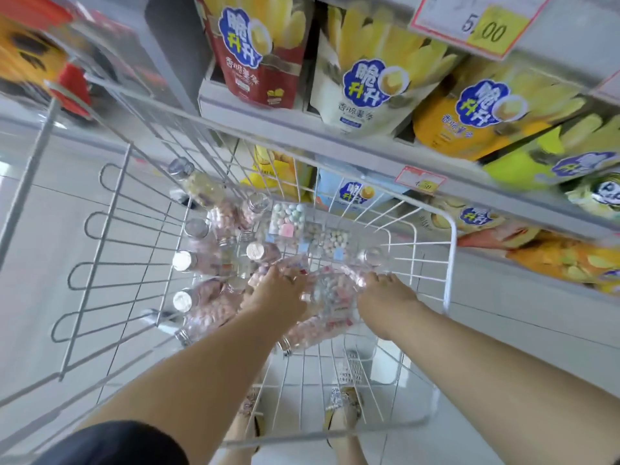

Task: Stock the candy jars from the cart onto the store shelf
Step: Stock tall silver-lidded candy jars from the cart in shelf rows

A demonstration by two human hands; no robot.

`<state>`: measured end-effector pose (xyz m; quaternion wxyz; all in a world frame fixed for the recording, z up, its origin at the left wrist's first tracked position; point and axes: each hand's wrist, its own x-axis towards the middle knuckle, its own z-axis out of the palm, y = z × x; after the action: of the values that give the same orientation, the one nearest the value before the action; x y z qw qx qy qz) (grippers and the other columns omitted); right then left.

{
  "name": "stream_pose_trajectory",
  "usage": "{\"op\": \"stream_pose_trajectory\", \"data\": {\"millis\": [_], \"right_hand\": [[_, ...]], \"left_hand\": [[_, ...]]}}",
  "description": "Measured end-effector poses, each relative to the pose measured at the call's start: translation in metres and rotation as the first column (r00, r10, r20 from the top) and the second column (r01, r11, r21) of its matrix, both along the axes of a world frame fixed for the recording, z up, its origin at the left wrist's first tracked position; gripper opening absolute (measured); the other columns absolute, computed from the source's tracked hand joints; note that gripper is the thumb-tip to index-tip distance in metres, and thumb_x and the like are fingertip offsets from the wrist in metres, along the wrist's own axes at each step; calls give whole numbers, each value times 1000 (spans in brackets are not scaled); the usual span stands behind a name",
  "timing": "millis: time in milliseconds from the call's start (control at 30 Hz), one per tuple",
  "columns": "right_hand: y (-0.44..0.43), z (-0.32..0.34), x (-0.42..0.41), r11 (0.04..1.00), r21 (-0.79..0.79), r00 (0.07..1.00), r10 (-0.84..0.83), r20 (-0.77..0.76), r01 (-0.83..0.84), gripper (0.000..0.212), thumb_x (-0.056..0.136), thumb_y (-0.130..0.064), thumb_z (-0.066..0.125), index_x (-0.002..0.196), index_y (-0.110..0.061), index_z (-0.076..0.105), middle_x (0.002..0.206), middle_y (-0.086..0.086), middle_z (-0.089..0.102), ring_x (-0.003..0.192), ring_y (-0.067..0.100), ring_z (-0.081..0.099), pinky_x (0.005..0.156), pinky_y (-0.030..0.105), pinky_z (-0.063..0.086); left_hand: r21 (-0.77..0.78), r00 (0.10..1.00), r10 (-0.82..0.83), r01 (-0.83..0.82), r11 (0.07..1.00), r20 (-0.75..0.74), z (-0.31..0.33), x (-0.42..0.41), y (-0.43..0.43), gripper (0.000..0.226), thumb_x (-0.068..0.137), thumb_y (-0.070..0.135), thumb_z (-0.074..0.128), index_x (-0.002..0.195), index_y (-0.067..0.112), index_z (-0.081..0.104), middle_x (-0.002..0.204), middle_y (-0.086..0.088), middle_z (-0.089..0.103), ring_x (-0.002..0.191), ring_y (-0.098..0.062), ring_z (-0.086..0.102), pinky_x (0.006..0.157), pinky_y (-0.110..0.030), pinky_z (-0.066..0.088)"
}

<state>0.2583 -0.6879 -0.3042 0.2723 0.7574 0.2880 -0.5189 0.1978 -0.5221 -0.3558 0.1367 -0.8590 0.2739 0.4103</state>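
Observation:
Several clear candy jars with silver lids lie in a white wire cart [449, 250], filled with pink and pastel candies. Both my hands reach down into it. My left hand [278, 290] lies on the left side of a clear jar of pastel candies [332, 293]. My right hand [385, 297] lies against that jar's right side. The jar sits between the two hands, blurred, and the fingertips are hidden among the jars. More jars, such as one with a silver lid [184, 261], lie to the left. A square clear box of pastel candies [288, 218] lies at the far end.
Store shelves [335, 142] stand right behind the cart, packed with red, white and yellow snack bags [379, 72] and price tags [476, 25]. White tiled floor lies to the left and right. My feet in patterned shoes show below the cart.

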Motion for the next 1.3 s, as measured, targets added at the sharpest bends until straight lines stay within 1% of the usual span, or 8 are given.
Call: {"op": "stream_pose_trajectory", "data": {"millis": [300, 467, 533, 600, 767, 867, 967, 1300], "right_hand": [[3, 32, 2, 963, 247, 982, -141, 123, 107, 41, 86, 6, 50, 124, -10, 58, 137, 19, 42, 122, 36, 46, 97, 40, 40], [-10, 55, 2, 786, 548, 920, -386, 72, 287, 31, 84, -4, 57, 102, -28, 58, 109, 1, 51, 98, 26, 56, 74, 34, 43], [-12, 74, 3, 630, 636, 839, -542, -50, 445, 21, 85, -16, 63, 88, -34, 54, 92, -6, 52, 81, 16, 56, 69, 32, 46], [-11, 103, 3, 452, 675, 728, -660, -187, 583, 16, 85, -20, 69, 86, -31, 57, 77, -9, 51, 65, 4, 49, 60, 21, 39], [-13, 193, 10, 99, 663, 484, -763, -428, 742, 18, 83, -27, 77, 95, -32, 64, 72, -7, 50, 60, 4, 48, 62, 22, 45], [-13, 254, 16, -141, 574, 304, -734, -608, 807, 26, 84, -17, 76, 107, -25, 65, 85, 3, 65, 79, 16, 69, 85, 40, 58], [-14, 320, 15, -301, 507, 200, -669, -716, 808, 29, 83, -9, 73, 110, -15, 64, 106, 17, 65, 93, 25, 67, 85, 34, 58], [-30, 482, -21, -456, 607, 276, -603, -748, 650, 25, 79, -7, 74, 102, -13, 69, 91, 6, 72, 88, 20, 68, 85, 33, 56]], "left_hand": [[189, 994, 27, -6, 982, -107, 19, 17, 1, 45, 95, 17, 58, 140, 12, 51, 147, -14, 40, 136, -30, 39, 105, -41, 33], [-75, 960, 269, -275, 959, -73, 55, 18, 41, 38, 95, 11, 60, 131, 20, 55, 133, -8, 52, 122, -27, 50, 93, -38, 51], [-293, 788, 589, -615, 732, -180, 79, 13, 59, 41, 92, 19, 67, 131, 27, 56, 128, 3, 58, 113, -16, 57, 93, -31, 52], [-450, 516, 776, -826, 339, -363, 113, 10, 73, 45, 83, 25, 78, 125, 29, 61, 117, 11, 65, 104, -7, 63, 97, -29, 51], [-499, 222, 756, -852, -156, -616, 211, 6, 90, 64, 57, 62, 85, 112, 35, 69, 97, 6, 74, 88, -21, 69, 90, -37, 56], [-479, 213, 612, -821, -311, -762, 281, 10, 89, 50, 66, 52, 85, 107, 26, 71, 95, -10, 63, 85, -21, 58, 84, -36, 50], [-408, 142, 510, -789, -459, -849, 348, 15, 85, 42, 69, 27, 77, 110, 18, 69, 96, -11, 66, 84, -12, 63, 80, -27, 53], [-168, -11, 229, -642, -748, -973, 503, 13, 55, 38, 84, 42, 67, 101, 9, 60, 110, -18, 62, 97, -25, 67, 82, -40, 56]]}}
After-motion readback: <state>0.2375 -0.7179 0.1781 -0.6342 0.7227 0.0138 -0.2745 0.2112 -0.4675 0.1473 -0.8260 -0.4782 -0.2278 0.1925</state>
